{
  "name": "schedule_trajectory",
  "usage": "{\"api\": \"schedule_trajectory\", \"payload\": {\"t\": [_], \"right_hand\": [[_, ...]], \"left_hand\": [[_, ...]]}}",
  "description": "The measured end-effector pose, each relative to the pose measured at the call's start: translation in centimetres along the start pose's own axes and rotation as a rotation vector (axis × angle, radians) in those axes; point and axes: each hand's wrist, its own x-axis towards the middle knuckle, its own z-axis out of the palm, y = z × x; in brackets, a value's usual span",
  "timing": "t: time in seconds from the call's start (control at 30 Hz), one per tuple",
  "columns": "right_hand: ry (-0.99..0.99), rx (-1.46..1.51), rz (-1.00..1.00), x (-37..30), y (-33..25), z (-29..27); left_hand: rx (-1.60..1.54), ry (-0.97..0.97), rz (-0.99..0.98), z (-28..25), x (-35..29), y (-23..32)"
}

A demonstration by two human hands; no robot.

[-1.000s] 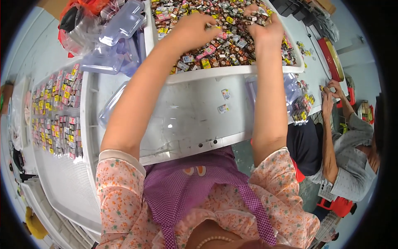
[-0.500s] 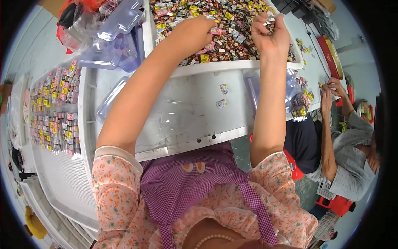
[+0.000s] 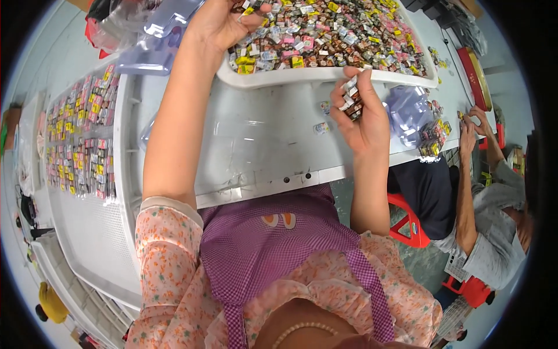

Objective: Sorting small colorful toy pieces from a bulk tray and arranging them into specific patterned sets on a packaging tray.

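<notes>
A white bin [image 3: 334, 74] at the far side of the table holds a heap of small printed packets [image 3: 325, 41] in brown, pink, yellow and white. Over the bin's left corner, my left hand [image 3: 218, 26] is closed, with a few small packets [image 3: 249, 10] at its curled fingers; the top of the hand meets the picture's edge. My right hand [image 3: 369, 116] is palm up in front of the bin, its fingers wrapped round several dark and white packets [image 3: 351, 99]. Two loose packets [image 3: 321, 128] lie on the table just left of it.
Clear plastic trays [image 3: 148, 58] are piled at the far left; another clear tray [image 3: 407, 113] stands right of my right hand. Filled packs [image 3: 81, 166] sit in a white perforated tray [image 3: 87, 244] at left. A co-worker's hands [image 3: 469, 131] work at the table's right end.
My right hand has come down from above the bin to in front of it and now shows packets in its palm. My left hand has moved left and farther away, turning over.
</notes>
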Motion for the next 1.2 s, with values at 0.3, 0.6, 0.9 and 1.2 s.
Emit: {"api": "schedule_trajectory", "payload": {"t": [0.3,0.6,0.9,1.2], "right_hand": [[-0.038,-0.27,0.065,-2.7,3.4,0.7],[-0.176,-1.257,-0.277,-2.6,5.7,2.7],[-0.136,-1.721,-0.587,-2.6,7.6,3.0],[-0.184,-1.746,-0.701,-2.4,7.6,1.8]], "left_hand": [[0.168,0.183,0.131,2.7,-10.6,-0.5],[0.1,0.279,-0.036,-0.8,-19.9,-6.0],[0.622,0.385,-0.079,-0.7,-19.9,-7.6],[0.839,0.29,0.09,-0.5,-18.5,-8.7]]}}
